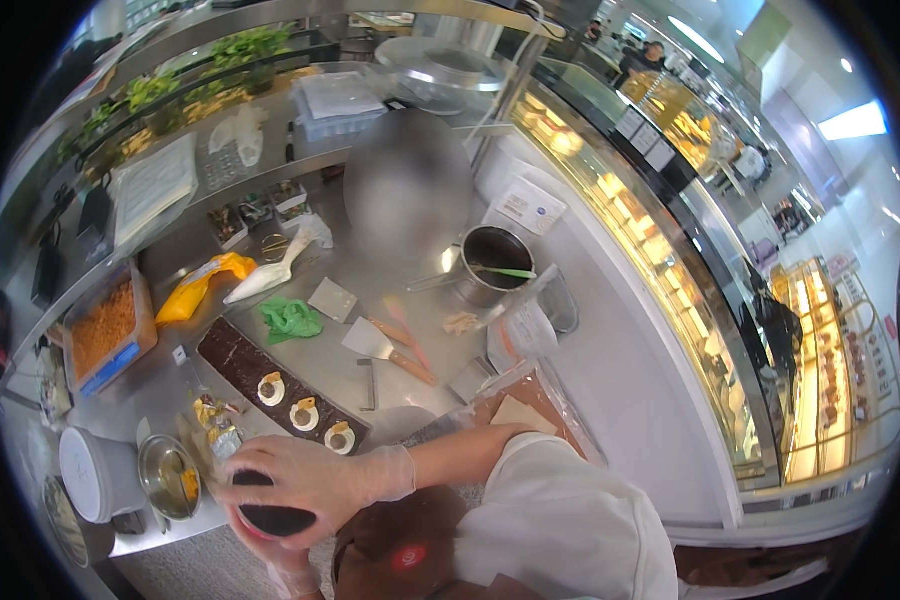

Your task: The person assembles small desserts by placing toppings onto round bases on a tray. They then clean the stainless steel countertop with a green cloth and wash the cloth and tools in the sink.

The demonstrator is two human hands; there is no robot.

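Observation:
My right hand (307, 480), in a clear plastic glove, reaches across to the left and curls around a dark object (277, 519). The object shows only as black patches between the fingers, so its kind is unclear. Below it is my gloved left hand (289, 559), mostly hidden by the right one. Just beyond the hands lies a long chocolate-coated cake (232, 352). Three white cream swirls (304, 414) with round brown and golden toppings stand along its near half. Crumpled gold foil wrappers (214, 416) lie beside the cake.
At left are a crumb-filled tub (109, 326), a white bucket (94, 476) and a steel bowl (169, 476). Piping bags (270, 274), a scraper (371, 341) and green crumpled plastic (291, 319) lie beyond the cake. A saucepan (487, 289) stands by the right-hand display case (645, 247).

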